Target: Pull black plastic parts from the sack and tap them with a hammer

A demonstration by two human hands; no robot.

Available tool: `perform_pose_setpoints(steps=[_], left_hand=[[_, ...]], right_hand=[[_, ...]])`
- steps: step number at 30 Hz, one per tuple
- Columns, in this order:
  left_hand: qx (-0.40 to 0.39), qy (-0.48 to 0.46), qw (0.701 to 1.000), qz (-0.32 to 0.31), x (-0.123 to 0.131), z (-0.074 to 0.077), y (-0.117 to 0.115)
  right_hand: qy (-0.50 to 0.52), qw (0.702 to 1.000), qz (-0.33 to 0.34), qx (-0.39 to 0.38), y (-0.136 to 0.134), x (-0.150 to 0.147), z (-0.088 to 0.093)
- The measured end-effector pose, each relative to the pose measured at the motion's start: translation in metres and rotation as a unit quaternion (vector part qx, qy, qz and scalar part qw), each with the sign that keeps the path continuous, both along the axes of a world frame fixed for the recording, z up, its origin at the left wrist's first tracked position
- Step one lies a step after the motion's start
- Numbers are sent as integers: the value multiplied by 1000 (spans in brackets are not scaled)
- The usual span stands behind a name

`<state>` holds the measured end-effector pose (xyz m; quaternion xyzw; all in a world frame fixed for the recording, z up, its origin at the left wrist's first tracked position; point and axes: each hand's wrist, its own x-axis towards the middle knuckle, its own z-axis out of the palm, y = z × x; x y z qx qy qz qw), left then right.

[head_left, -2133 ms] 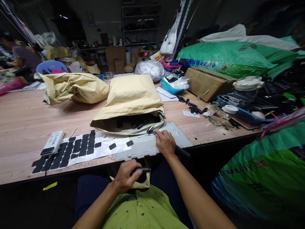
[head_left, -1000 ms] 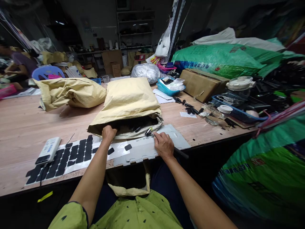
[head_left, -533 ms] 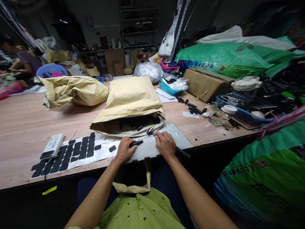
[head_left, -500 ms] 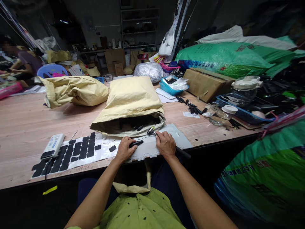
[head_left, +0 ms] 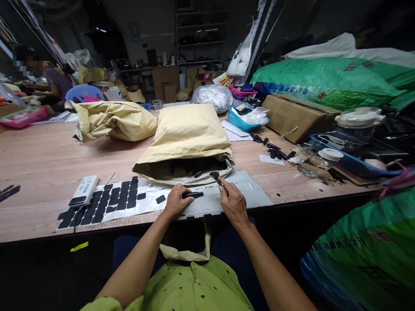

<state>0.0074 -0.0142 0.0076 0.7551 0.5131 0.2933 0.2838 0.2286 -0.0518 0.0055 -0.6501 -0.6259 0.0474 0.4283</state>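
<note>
My left hand point(head_left: 177, 201) is closed on a slim black cylindrical part point(head_left: 196, 195), which lies level over a grey board point(head_left: 212, 203) at the table's front edge. To the right of it, my right hand point(head_left: 234, 201) grips a small hammer point(head_left: 215, 175). The hammer's dark round head points up and away from me, apart from the black part; most of its handle is hidden by the hand. Just beyond both hands lies a cream woven sack point(head_left: 193, 129), its dark mouth facing me with black pieces inside.
Left of the board lie a sheet of black stickers point(head_left: 119, 196) and a white device with a cable point(head_left: 84, 190). Another sack point(head_left: 119, 121) rests behind. Black parts point(head_left: 275, 151), a jar point(head_left: 329, 157) and a carton point(head_left: 298, 116) stand right. A person point(head_left: 56, 84) sits far left.
The hammer has turned in my right hand: its metal head was tilted sideways with the handle showing at lower right, and now its dark end shows. The view has swung slightly left.
</note>
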Motion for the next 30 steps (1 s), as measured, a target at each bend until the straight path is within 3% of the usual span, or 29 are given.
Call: perform_pose_setpoints(steps=[5, 8, 11, 16, 22, 30], left_hand=[[-8, -7, 1000, 8, 1, -2, 0], [-12, -9, 1000, 12, 2, -3, 1], [-9, -11, 1000, 18, 3, -4, 1], [-4, -3, 1000, 27, 4, -6, 2], [-9, -3, 999, 32, 5, -4, 1], [-10, -9, 1000, 28, 4, -3, 1]], right_hand=[[54, 990, 126, -38, -17, -30, 4], [44, 986, 158, -39, -21, -41, 7], [18, 987, 157, -30, -25, -46, 11], [-58, 983, 146, -97, -30, -47, 15], [-51, 991, 111, -59, -30, -41, 21], [-73, 990, 92, -82, -26, -27, 16]])
